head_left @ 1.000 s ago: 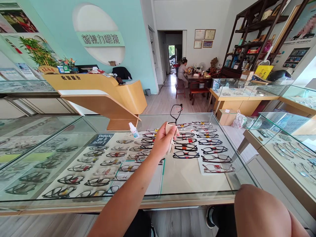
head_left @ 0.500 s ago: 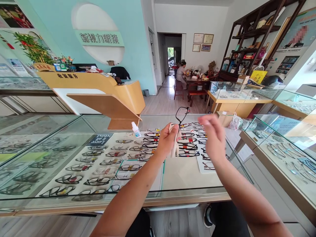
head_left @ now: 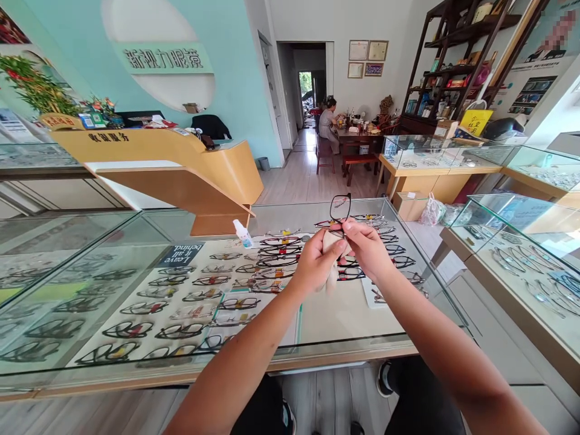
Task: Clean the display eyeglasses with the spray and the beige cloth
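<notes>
A pair of black-framed eyeglasses stands on end above the glass counter, one lens pointing up. My left hand is closed around a cream cloth, with the lower part of the glasses wrapped in it. From the other side, my right hand pinches the frame near its middle, close to the left fingertips. The fingers and cloth hide the lower lens. Under both hands, rows of eyeglass frames lie inside the display case. A small white spray bottle stands on the counter to the left.
The glass display case spans the front, its near edge below my forearms. More glass cases stand to the right. Beyond are a wooden reception desk and a person seated at a dark table.
My right hand has come in from the right and taken hold of the eyeglasses. The glasses have turned and shifted slightly right. The view has tilted down a little.
</notes>
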`<action>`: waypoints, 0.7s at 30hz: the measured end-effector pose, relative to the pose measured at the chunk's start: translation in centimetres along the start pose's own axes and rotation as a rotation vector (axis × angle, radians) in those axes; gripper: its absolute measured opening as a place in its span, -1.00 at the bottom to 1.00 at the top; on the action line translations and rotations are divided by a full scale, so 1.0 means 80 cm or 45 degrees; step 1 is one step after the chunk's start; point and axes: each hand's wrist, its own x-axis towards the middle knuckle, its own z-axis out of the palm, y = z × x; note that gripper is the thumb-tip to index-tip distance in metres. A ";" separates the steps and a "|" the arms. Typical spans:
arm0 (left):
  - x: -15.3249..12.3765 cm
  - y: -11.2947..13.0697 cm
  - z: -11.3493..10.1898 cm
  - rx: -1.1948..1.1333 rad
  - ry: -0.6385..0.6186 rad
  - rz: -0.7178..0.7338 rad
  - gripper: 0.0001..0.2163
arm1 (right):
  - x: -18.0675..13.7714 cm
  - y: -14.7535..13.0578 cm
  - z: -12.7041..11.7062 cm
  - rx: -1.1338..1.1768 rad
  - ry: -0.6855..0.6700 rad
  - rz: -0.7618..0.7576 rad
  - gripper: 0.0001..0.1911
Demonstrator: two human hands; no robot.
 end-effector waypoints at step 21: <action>0.031 -0.020 -0.046 -0.230 0.518 -0.183 -0.37 | 0.009 -0.025 -0.019 -0.463 -0.204 -0.077 -0.61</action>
